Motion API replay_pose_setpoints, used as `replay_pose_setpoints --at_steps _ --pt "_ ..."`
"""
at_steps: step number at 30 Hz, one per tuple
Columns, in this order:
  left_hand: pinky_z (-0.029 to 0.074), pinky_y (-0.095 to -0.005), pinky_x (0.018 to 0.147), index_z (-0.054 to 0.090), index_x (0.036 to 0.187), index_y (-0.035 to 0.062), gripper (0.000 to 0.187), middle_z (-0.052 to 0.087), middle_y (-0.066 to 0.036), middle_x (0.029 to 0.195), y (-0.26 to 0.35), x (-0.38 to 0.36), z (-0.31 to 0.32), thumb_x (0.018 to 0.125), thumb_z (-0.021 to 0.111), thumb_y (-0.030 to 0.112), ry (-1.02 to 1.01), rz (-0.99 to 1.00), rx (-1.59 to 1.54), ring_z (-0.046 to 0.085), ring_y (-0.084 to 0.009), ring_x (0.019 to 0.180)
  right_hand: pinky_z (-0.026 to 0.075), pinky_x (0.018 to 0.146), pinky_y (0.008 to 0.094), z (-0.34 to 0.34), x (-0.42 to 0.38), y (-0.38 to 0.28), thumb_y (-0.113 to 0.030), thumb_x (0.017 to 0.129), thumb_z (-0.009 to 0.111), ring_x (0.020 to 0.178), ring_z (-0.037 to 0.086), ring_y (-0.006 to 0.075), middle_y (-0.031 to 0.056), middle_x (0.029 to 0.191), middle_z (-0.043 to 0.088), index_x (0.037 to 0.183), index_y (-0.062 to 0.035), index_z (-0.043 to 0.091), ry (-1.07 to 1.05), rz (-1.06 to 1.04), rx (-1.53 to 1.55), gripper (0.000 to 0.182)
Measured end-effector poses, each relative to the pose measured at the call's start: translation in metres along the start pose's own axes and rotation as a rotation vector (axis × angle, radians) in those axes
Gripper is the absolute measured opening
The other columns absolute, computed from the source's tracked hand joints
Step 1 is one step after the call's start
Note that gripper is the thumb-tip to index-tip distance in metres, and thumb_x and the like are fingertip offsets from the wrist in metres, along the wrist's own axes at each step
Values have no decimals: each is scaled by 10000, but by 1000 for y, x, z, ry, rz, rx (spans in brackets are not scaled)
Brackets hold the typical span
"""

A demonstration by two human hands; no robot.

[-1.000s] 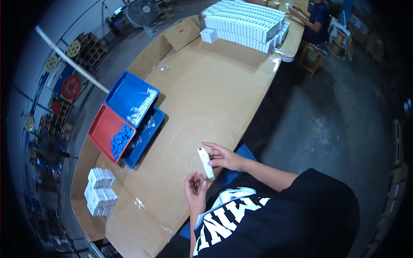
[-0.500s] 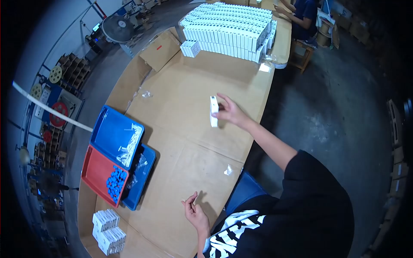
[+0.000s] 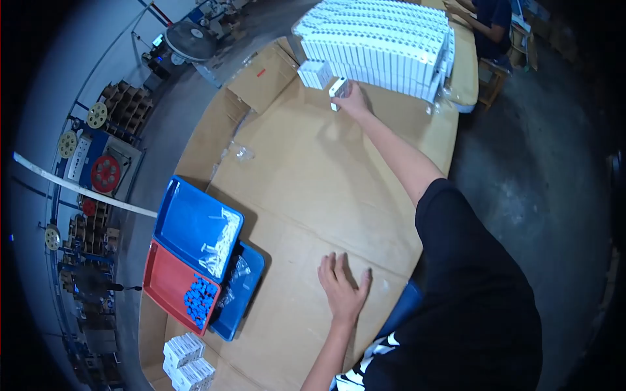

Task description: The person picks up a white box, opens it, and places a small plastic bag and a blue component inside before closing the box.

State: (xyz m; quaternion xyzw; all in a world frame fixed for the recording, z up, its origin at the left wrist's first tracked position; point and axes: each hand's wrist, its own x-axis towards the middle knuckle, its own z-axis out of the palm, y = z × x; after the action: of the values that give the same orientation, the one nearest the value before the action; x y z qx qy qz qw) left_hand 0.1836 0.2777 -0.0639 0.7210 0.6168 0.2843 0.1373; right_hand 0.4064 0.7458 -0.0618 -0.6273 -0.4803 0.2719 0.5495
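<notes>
My right hand (image 3: 352,101), arm stretched far forward, grips a small white box (image 3: 338,93) by its right side. That box is just in front of the big block of stacked white boxes (image 3: 378,45) and right of a short row of similar boxes (image 3: 314,74). Nearer to me, my left hand (image 3: 343,287) rests over the cardboard-covered table (image 3: 293,195) with its fingers spread and nothing in it.
At the left stand a blue tray (image 3: 189,218) with white parts, a red tray (image 3: 166,277) with blue parts and a lower blue tray (image 3: 251,287). White boxes (image 3: 189,365) are stacked at the near left. Another person (image 3: 489,26) sits at the far right.
My right hand has carried the white box forward to the stacked boxes. My left hand has moved forward and its fingers have spread. The view has shifted.
</notes>
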Motion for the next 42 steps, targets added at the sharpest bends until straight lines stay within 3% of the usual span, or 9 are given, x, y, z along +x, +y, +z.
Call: replay_pose_setpoints --at_steps 1,4,12,18,21,26,33,35,42 --pt "242 -604 1203 493 1420 10 772 440 -250 1479 0 2 0 853 780 448 -40 -9 49 358 -457 1433 461 1107 414 7 18 0 -285 642 899 1322 568 331 197 1401 594 1484 -11 426 5 -16 13 1004" --pt "218 -597 1215 477 1423 -10 810 426 -242 1488 2 5 -2 833 796 445 -51 -37 46 335 -449 1450 480 1071 389 31 47 24 -382 669 910 1260 614 297 188 1361 629 1430 2 498 -21 -44 13 946" --pt "230 -609 1199 477 1418 12 809 427 -235 1483 -3 11 3 833 803 466 -120 -80 67 342 -448 1445 462 1101 421 58 87 22 -511 662 908 1307 578 350 199 1398 609 1429 -20 542 143 -53 -338 981" --pt "249 -628 1180 479 1420 26 801 434 -242 1480 -9 6 7 830 813 453 -96 -77 61 369 -460 1427 506 1044 418 76 100 37 -540 674 900 1222 638 338 183 1324 658 1416 -19 555 160 -82 -274 969" --pt "254 -626 1179 480 1419 25 796 437 -245 1480 -8 10 5 826 817 435 -101 -73 48 377 -463 1422 510 1040 431 78 97 35 -517 683 903 1210 642 348 183 1282 672 1410 -24 559 134 -89 -252 943" --pt "261 -624 1177 494 1404 27 789 441 -246 1480 -7 9 6 808 824 424 -91 -79 56 381 -461 1420 481 1083 442 87 96 35 -379 696 930 1277 574 360 191 1374 585 1433 -47 521 226 -94 -389 905" --pt "268 -626 1175 503 1396 30 792 454 -237 1465 -7 9 7 796 821 437 -79 -81 72 396 -457 1414 471 1093 459 84 92 22 -343 704 933 1284 557 379 204 1392 547 1426 -44 497 183 -40 -308 895" --pt "276 -633 1168 515 1380 26 782 461 -241 1456 -8 8 6 798 815 454 -65 -75 77 413 -453 1404 446 1107 491 78 89 16 -311 718 926 1335 482 433 220 1436 469 1413 -32 479 79 23 -247 872" --pt "263 -623 1182 536 1356 17 746 464 -236 1455 -6 6 5 802 800 441 -62 -89 48 394 -451 1413 471 1064 504 58 49 14 -256 807 833 1283 534 426 227 1393 515 1407 -46 478 128 -131 -342 727"
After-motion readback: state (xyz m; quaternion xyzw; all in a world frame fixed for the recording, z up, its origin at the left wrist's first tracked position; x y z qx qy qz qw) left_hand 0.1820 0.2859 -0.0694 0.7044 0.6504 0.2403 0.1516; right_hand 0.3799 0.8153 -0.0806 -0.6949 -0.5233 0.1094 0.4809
